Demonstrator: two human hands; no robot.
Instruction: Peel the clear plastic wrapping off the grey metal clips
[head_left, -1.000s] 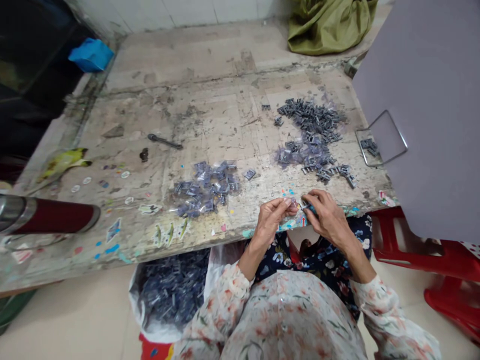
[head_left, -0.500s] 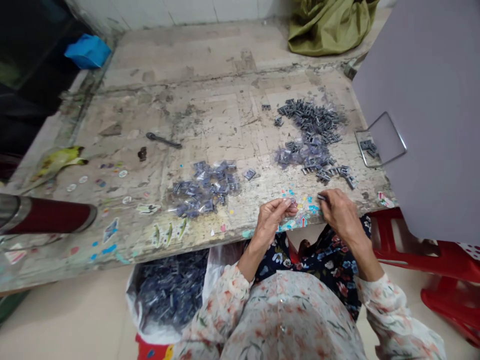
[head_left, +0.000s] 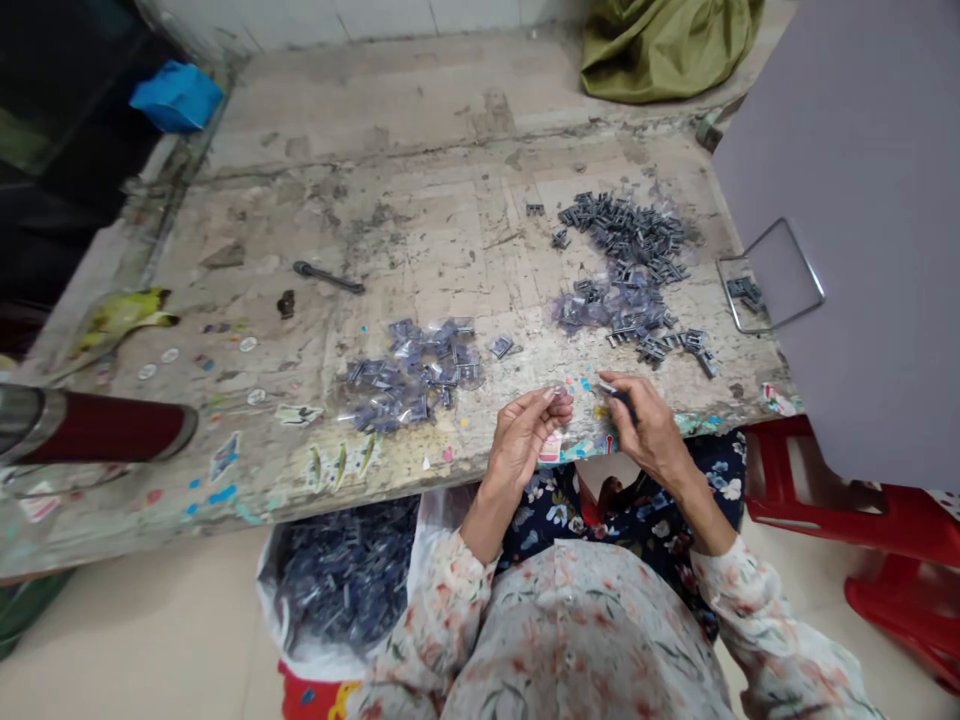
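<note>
**Small grey plastic piece (head_left: 604, 388) pinched above a worn, stained desk (head_left: 442, 220)**

The piece sits between thumb and fingers of the right hand (head_left: 646, 420), near the desk's front edge; those fingers cover most of it, so its shape is hard to make out. Something dark shows deeper in the same grasp, too hidden to identify. Apart from it, the left hand (head_left: 523, 430) pinches a small, clear plastic bag (head_left: 559, 397), largely covered by fingertips.

Beyond the right hand lies a heap of dark grey slotted pieces (head_left: 626, 228), mixed with clear film on its near side. Further left is a cluster of clear bags with grey contents (head_left: 412, 378). Below, the desk and a sleeve partly hide a filled white sack (head_left: 271, 640). The frame cuts off a dark red flask (head_left: 116, 428), an olive cloth (head_left: 667, 50) and a lavender-grey panel (head_left: 847, 190).
</note>
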